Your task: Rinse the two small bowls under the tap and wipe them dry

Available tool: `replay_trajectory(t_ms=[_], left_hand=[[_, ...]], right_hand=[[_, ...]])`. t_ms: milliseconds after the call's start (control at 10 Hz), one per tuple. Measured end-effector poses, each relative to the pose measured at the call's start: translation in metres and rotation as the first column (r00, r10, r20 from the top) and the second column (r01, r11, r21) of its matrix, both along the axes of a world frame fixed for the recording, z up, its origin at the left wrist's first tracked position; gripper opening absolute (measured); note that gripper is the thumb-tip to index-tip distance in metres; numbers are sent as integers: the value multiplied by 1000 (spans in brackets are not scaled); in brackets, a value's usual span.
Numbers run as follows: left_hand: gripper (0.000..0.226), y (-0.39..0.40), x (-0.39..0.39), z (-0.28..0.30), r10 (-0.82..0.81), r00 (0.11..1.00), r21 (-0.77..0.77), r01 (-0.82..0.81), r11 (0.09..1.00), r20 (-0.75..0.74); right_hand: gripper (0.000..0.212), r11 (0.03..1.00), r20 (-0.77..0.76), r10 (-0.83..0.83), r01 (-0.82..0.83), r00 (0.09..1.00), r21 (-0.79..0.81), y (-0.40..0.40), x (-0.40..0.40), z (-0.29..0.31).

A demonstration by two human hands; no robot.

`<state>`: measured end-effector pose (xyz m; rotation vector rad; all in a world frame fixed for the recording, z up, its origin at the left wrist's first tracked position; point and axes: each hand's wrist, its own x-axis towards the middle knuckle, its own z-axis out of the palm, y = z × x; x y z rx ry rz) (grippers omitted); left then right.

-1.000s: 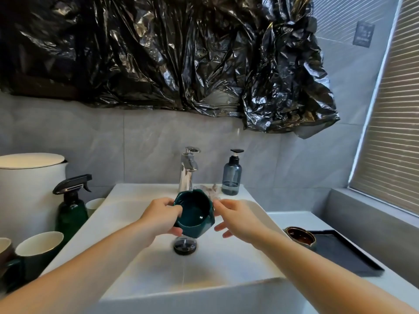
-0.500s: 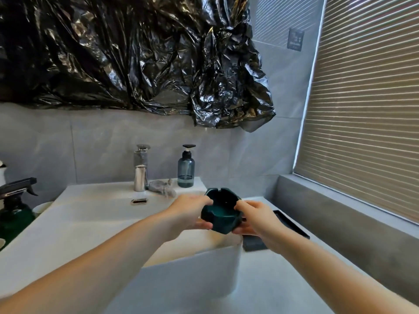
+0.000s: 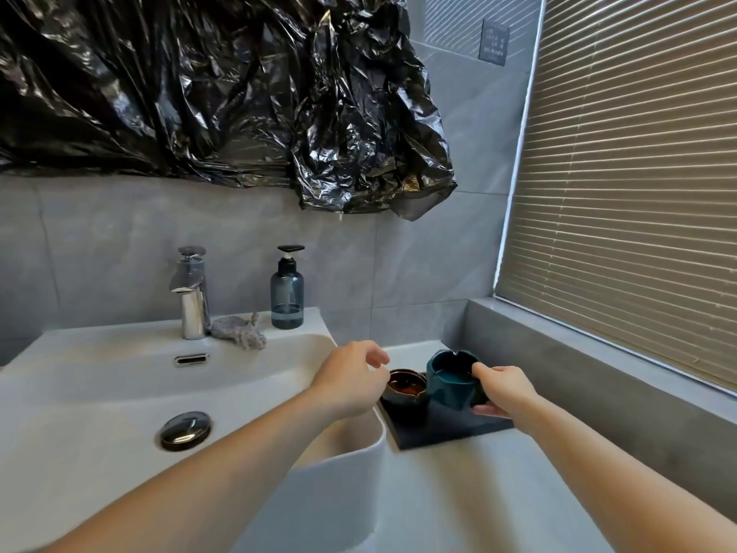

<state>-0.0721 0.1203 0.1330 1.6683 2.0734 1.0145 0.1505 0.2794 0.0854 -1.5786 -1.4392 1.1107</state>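
Right hand (image 3: 504,389) fingers grip teal bowl (image 3: 452,377) on dark tray (image 3: 446,427); left hand (image 3: 351,379) fingers loosely spread beside brown bowl (image 3: 406,389).

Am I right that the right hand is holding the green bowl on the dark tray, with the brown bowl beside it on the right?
Not quite. The head view shows the brown bowl left of the green bowl, not right. The right hand does hold the green bowl on the dark tray.

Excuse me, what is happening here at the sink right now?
A person is setting a green bowl on the dark tray beside the sink, right hand gripping its side. A brown bowl sits next to it. The left hand hovers by the brown bowl, holding nothing.
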Motion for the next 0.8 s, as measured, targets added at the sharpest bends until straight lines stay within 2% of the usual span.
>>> replay_trajectory(t_ms=[200, 400, 500, 600, 800], left_hand=[[22, 4, -2, -13, -14, 993, 54, 20, 998, -115], [22, 6, 0, -31, 0, 976, 118, 27, 993, -220], [22, 4, 2, -31, 5, 974, 128, 24, 992, -226], [22, -3, 3, -27, -7, 971, 124, 37, 992, -238], [26, -40, 1, -15, -60, 971, 60, 76, 995, -231]], right_hand=[[36, 997, 109, -58, 64, 992, -52, 33, -4, -21], [32, 994, 144, -72, 84, 987, -74, 37, -12, -31], [28, 996, 193, -72, 82, 979, -43, 33, -12, -33], [29, 998, 304, -70, 66, 950, 24, 22, -7, -29], [24, 966, 482, 31, -151, 876, 211, -32, -5, -11]])
